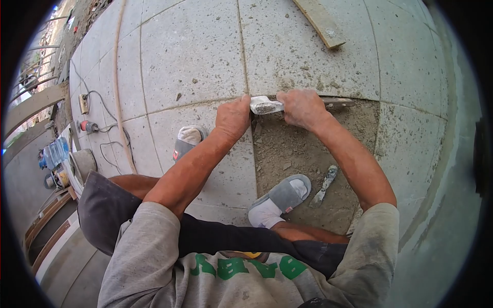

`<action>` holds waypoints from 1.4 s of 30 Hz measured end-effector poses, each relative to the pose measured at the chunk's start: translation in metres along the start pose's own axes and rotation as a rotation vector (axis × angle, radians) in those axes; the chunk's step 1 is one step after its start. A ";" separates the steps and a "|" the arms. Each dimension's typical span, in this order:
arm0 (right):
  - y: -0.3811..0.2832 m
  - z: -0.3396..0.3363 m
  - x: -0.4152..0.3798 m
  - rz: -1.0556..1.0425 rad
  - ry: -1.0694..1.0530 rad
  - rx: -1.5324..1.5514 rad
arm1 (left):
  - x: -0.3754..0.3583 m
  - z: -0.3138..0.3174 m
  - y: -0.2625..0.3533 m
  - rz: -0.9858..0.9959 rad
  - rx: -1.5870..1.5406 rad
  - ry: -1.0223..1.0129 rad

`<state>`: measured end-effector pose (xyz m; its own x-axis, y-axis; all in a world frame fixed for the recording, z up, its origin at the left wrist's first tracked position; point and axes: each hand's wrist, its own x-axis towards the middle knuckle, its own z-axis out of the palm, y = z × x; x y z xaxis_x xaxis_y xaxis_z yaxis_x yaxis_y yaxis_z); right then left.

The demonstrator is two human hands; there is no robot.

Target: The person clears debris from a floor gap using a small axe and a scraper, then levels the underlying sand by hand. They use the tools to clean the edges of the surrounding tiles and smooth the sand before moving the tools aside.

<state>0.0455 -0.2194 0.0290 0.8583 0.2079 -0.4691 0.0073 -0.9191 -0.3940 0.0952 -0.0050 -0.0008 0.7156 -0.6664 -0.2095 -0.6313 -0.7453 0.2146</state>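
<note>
My left hand point(233, 117) is closed at the left end of a whitish, mortar-crusted tool point(265, 105). My right hand point(303, 109) is wrapped round the same tool farther right, and a narrow dusty bar point(339, 102) sticks out beyond it. The tool lies along the upper edge of a dirt-filled opening point(328, 138) among pale floor tiles point(190, 61). A dirty scraper or trowel point(324, 186) lies in the dirt below my right forearm. Which part of the tool each hand grips is partly hidden by the fingers.
One slippered foot point(287, 195) stands in the opening, the other point(189, 139) on tile. A wooden plank point(323, 25) lies at the top. To the left are a long thin strip point(119, 77), a cable with a red plug point(89, 126), a bucket point(83, 163) and a water bottle point(55, 152).
</note>
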 end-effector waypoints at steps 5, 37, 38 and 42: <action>0.031 -0.005 -0.023 0.067 0.037 -0.091 | 0.022 -0.001 0.028 0.079 -0.126 -0.073; -0.001 -0.005 -0.036 -0.041 0.273 0.111 | 0.014 -0.001 -0.039 -0.355 -0.630 0.113; -0.002 -0.006 -0.031 0.008 0.166 0.037 | 0.014 0.000 -0.038 -0.346 -0.632 0.117; -0.005 -0.012 -0.030 0.072 0.149 0.112 | 0.014 0.002 -0.041 -0.307 -0.599 0.149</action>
<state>0.0261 -0.2252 0.0549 0.9211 0.0833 -0.3803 -0.1070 -0.8851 -0.4530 0.1301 0.0162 -0.0146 0.8961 -0.3851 -0.2208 -0.1501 -0.7310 0.6657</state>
